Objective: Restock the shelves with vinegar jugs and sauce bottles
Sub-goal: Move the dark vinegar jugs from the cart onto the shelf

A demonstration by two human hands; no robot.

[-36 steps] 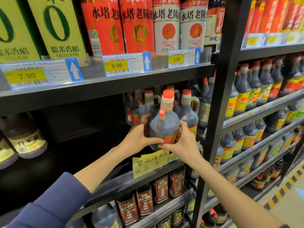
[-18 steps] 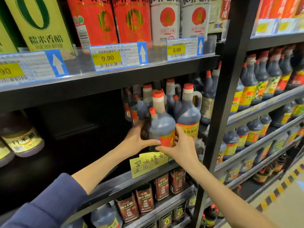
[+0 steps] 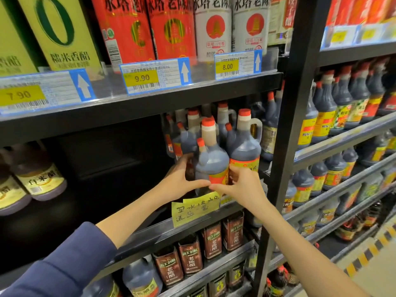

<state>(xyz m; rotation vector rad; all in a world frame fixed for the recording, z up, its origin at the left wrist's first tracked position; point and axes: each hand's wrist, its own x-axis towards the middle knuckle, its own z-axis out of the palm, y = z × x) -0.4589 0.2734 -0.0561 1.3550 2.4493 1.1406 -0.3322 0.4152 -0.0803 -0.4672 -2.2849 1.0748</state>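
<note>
Dark vinegar jug [image 3: 211,161], red cap, orange label, upright at the front of a black shelf [image 3: 150,230] beside matching jugs [image 3: 245,151]; left hand [image 3: 182,183] and right hand [image 3: 242,185] clasp its base. Stocked supermarket shelves [image 3: 342,144] surround it.

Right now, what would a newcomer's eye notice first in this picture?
First, the two hands: the left hand and right hand hold a dark vinegar jug with a red cap at the front of the middle shelf. Just below it hangs a yellow handwritten note, and left of the jug the shelf shows a wide dark gap.
</note>
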